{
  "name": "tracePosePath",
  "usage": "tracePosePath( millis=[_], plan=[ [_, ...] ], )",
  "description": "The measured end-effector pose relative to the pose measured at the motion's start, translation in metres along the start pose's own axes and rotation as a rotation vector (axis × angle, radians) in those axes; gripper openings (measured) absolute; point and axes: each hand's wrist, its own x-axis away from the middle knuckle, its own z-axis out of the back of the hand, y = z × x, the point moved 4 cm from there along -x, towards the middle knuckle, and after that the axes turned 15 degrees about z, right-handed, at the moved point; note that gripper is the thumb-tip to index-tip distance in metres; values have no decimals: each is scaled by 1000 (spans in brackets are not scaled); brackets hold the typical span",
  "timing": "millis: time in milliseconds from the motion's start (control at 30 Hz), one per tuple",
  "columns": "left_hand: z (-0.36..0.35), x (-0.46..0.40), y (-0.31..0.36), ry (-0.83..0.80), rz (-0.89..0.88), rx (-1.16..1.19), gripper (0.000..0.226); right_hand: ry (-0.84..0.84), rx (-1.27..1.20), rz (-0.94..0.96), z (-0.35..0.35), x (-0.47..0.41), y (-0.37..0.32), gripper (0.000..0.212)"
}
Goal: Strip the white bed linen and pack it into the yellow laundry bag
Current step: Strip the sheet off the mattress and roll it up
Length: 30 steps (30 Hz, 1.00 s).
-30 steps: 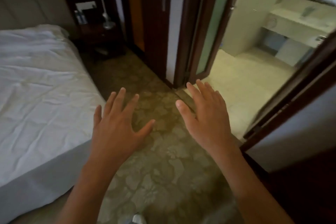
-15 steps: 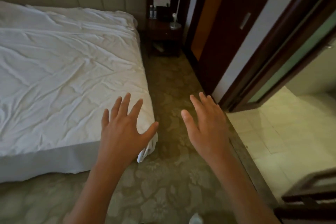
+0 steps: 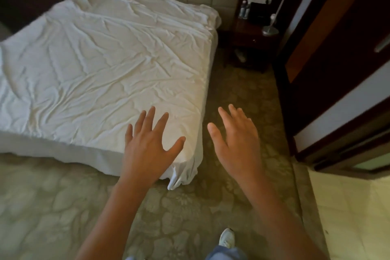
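Both hands held out with fingers spread, holding nothing: left hand [image 3: 147,145] over the bed's near corner, right hand [image 3: 236,143] over the patterned carpet [image 3: 190,213]. White fitted sheet [image 3: 105,59] lies wrinkled on the mattress; likely light, soft and limp, best gripped at the loose corner fold [image 3: 179,177]. No yellow laundry bag is visible.

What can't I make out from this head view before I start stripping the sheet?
- Yellow laundry bag: nowhere in the head view.
- White sheet: its left side is cut off by the frame edge.
- Left hand: covers part of the bed's near corner; contact with the sheet unclear.
- Bottles on the nightstand: too small and dim to read.
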Motion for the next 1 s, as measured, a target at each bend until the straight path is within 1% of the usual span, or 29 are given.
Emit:
tracePosePath(
  millis=[100, 200, 367, 500, 633, 800, 900, 1000],
  plan=[
    [-21, -1, 36, 3, 111, -22, 94, -89, -46, 95, 3, -23, 41, 71],
    [-35, -6, 65, 38, 202, -38, 92, -146, -61, 199, 5, -47, 70, 76],
    [-49, -5, 82, 84, 335, -13, 90, -216, -113, 297, -10, -72, 101, 73],
    [-65, -9, 77, 79, 413, 2, 82, -271, -147, 341, -37, -87, 108, 72],
    [-89, -15, 61, 86, 460, 19, 88, -319, -139, 369, -67, -96, 105, 72],
    [-123, -32, 34, 66, 519, 31, 85, -341, -103, 391, -104, -107, 107, 70],
    [-154, -43, 16, 44, 542, 41, 81, -409, -99, 392, -137, -110, 119, 69],
    [-199, -43, -2, -15, 615, 88, 78, -503, -122, 387, -177, -106, 142, 64]
  ],
)
